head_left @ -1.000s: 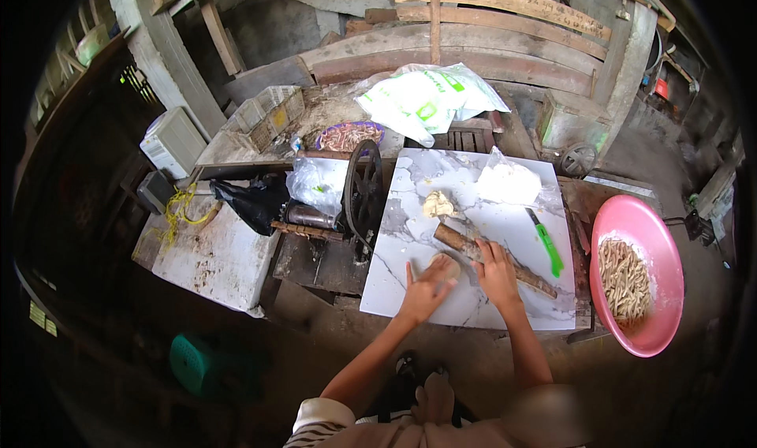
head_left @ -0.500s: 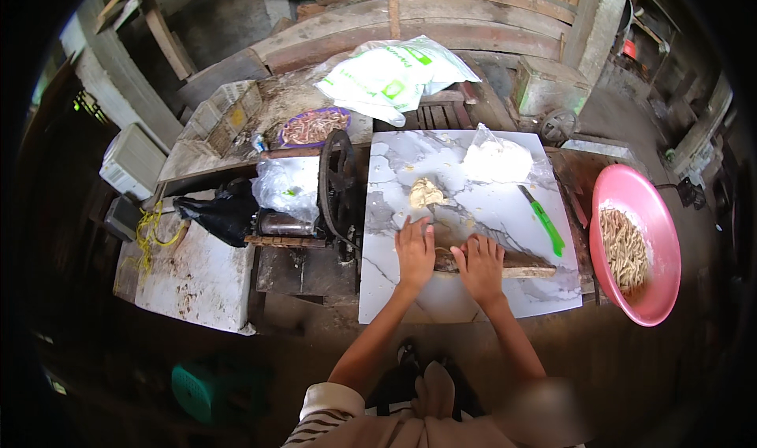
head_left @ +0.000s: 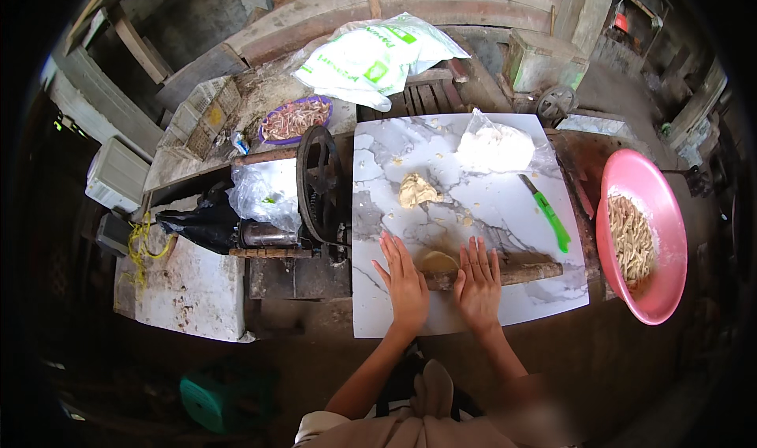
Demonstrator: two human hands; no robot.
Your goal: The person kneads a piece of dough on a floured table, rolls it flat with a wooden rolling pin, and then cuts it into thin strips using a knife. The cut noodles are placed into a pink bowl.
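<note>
Dough (head_left: pixel 435 260), a flattened yellow piece, lies under the wooden rolling pin (head_left: pixel 520 274) near the front edge of the marble slab (head_left: pixel 473 203). Left hand (head_left: pixel 405 282) and right hand (head_left: pixel 478 284) press flat on the pin, fingers straight and slightly spread.

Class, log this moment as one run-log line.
left hand flat on rolling pin | right hand flat on pin | dough under pin | marble slab
</note>
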